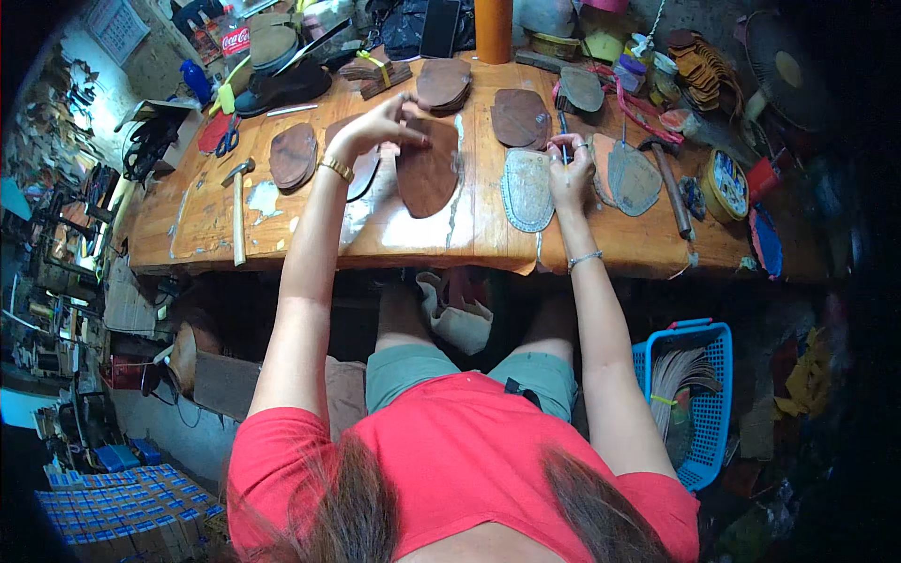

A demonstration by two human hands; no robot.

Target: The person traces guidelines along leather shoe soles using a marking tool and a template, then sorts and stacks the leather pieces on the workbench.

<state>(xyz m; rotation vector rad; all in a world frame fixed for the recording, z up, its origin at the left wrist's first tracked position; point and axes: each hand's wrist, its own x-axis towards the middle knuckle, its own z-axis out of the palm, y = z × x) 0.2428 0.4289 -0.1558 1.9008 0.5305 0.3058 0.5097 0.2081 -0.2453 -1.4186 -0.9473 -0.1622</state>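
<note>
Tabletop (481,188): the big wooden one right in front of you, shiny but pretty scuffed, with leather pieces spread along it
Blue basket (710,413): lower than the tabletop, off to your right, with a bundle of thin strips (680,375) in it
Brown leather piece (427,178): near the middle of the tabletop, rounded at the bottom, right by your left hand
Left hand (380,131): up at the top left edge of that brown piece, fingers bent and kinda spread, honestly can't tell if you're gripping it or just touching
Right hand (572,164): fingers closed around a slim pen-like tool (563,127), tool pointing up and away from you
Grey pieces: a pale one with a dotted border (528,190) just left of your right hand, a rounder one (633,178) to the right of it
Brown stacks: one (294,155) over by your left forearm, another (521,117) just beyond the pale piece
Hammers: pale-handled one (238,216) on the left, dark-handled one (668,188) on the right
Yellow tin (727,183): round, just right of the dark-handled hammer
Scissors (227,139): lying near the pale-handled hammer's head
</note>
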